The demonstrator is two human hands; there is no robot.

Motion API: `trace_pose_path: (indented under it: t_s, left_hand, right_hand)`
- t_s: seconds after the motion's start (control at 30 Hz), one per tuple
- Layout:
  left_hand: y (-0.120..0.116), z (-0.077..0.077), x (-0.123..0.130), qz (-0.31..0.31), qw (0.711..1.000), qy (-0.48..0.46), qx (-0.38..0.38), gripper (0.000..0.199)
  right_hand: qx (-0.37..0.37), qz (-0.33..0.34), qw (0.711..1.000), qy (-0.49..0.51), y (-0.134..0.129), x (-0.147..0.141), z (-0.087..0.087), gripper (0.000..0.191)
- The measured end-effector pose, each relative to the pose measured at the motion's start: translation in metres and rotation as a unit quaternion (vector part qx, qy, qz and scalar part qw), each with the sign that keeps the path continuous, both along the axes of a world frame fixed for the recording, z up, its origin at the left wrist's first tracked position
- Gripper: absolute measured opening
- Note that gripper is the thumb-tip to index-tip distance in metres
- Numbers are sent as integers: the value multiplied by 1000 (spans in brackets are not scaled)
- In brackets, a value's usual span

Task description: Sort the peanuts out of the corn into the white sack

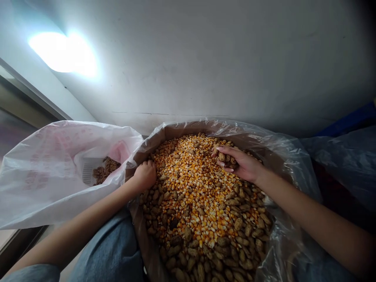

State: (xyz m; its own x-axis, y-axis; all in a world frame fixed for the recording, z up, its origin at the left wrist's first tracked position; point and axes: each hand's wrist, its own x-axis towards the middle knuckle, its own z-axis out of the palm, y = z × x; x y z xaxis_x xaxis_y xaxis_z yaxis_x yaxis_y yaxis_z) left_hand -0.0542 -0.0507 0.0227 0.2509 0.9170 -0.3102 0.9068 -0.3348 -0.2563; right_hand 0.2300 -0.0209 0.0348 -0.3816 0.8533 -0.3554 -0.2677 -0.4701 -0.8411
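Note:
Yellow corn kernels (202, 196) fill the middle of a plastic-lined bag (252, 131), with unshelled peanuts (202, 266) lying around and among them. Above the right part of the heap, my right hand (241, 162) is curled around several peanuts, some showing between thumb and fingers. My left hand (146, 174) is closed at the left edge of the heap, beside the bag's inner wall. Its fingers point down and away, so whatever they hold is hidden.
A white sack (58, 156) with pinkish print stands open at the left, holding some peanuts (107, 170). Behind the bag rises a pale wall (199, 62) with a bright light (64, 53) on the left. Something blue (349, 119) is at the far right.

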Motion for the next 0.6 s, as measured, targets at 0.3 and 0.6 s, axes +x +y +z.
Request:
trace_pose_path:
  t_s: [0.3, 0.6]
  left_hand:
    - [-2, -9, -4, -56, 998, 23, 27, 29]
    - [-4, 0, 10, 39, 951, -306, -15, 20]
  right_hand:
    - [3, 18, 1000, -7, -1, 0, 3, 14]
    - [-7, 12, 1000, -26, -1, -2, 0, 15]
